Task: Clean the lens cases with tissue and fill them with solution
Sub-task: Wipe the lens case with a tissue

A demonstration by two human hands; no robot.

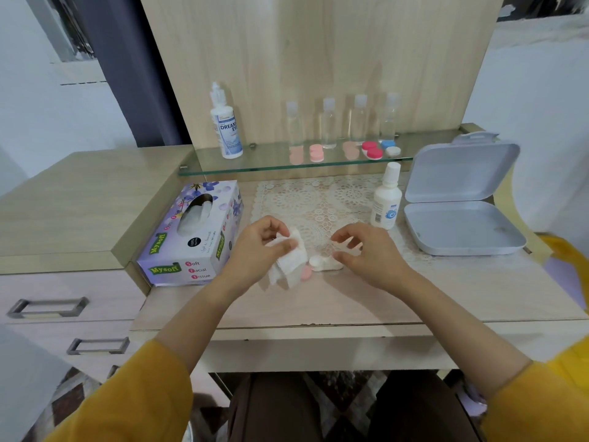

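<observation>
My left hand (261, 247) pinches a crumpled tissue (288, 261) between thumb and fingers, just above the table (350, 301). The white lens case (322, 263) lies on the table between my hands, with a pink cap (306, 273) just beside it, partly under the tissue. My right hand (366, 250) hovers over the case's right end, fingers loosely curled and holding nothing; I cannot tell whether the thumb touches it. The small solution bottle (385, 202) stands upright on the lace mat (318, 199) behind, the tissue box (194, 231) to my left.

Mustard-yellow long sleeves (137, 397) and dark brown trousers (280, 409).
</observation>
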